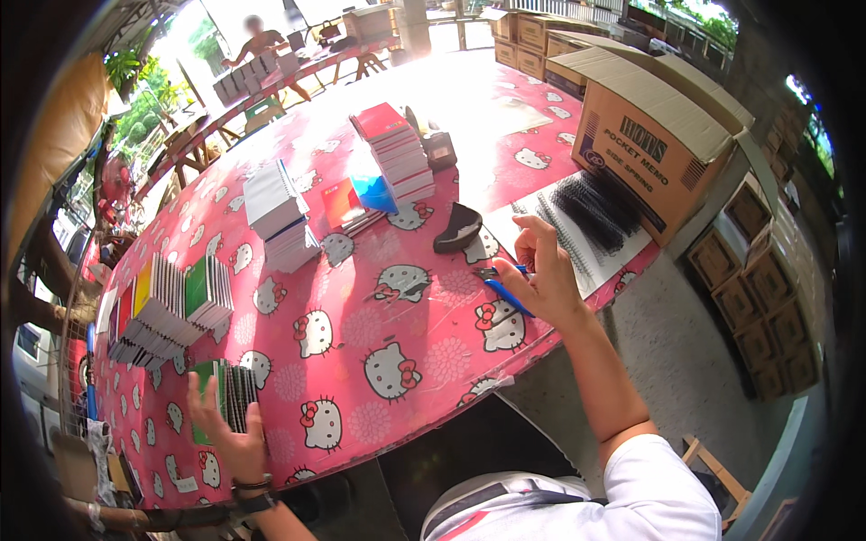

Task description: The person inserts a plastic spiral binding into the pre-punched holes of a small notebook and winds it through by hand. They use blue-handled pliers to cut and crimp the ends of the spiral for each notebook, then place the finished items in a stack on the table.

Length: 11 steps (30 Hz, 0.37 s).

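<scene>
My left hand [227, 435] is at the table's near left edge, its thumb and fingers around a short stack of green-covered memo notebooks [236, 395] with dark spiral edges. My right hand [552, 278] holds blue-handled pliers [511, 296] low over the right side of the table, their jaws pointing left. The index finger is raised and bent. Just beyond the pliers lies a dark wedge-shaped thing [458, 229], whose kind I cannot tell. Black spiral binding coils [597, 215] lie in a heap on white sheets to the right of this hand.
Notebook stacks stand at left [161, 311], with white-paged stacks [275, 212] and a red-topped stack [395, 149] farther back. An open cardboard carton [645, 149] sits at the right edge. Pink patterned cloth [392, 329] covers the table. Another person [262, 45] is at a far table.
</scene>
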Available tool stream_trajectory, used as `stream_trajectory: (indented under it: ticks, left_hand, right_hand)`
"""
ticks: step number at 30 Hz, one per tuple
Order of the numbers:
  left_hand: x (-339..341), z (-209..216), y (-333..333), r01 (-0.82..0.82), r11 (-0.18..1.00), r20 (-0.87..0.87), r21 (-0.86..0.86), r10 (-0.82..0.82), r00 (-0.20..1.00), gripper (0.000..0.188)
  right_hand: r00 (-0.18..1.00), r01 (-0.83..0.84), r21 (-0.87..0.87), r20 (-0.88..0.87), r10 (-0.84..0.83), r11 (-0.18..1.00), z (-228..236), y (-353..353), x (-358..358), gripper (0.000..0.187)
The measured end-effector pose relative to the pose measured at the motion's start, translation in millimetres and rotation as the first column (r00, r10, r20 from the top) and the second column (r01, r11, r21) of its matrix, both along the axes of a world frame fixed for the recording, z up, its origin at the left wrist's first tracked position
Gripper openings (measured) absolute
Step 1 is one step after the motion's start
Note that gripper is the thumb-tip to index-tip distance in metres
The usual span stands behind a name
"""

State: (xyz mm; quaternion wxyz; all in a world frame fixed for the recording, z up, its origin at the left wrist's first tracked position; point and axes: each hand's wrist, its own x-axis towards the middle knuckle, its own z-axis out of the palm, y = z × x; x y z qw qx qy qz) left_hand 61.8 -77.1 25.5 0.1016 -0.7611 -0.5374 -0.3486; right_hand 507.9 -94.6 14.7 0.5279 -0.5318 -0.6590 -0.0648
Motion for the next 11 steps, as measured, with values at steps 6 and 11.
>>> stream_trajectory:
  ticks: [6,11]
  left_hand:
    - [71,-55,-2,0.23,0.973,0.178,0.029,-0.232,0.956,0.059]
    - [106,-68,-3,0.333,0.943,0.191,-0.006,-0.326,0.926,0.059]
  right_hand:
    - [0.988,-0.118,0.198,-0.078,0.135,0.973,-2,0,-6,0.054]
    - [0.942,-0.194,0.239,-0.225,0.249,0.951,-7,-3,-10,0.059]
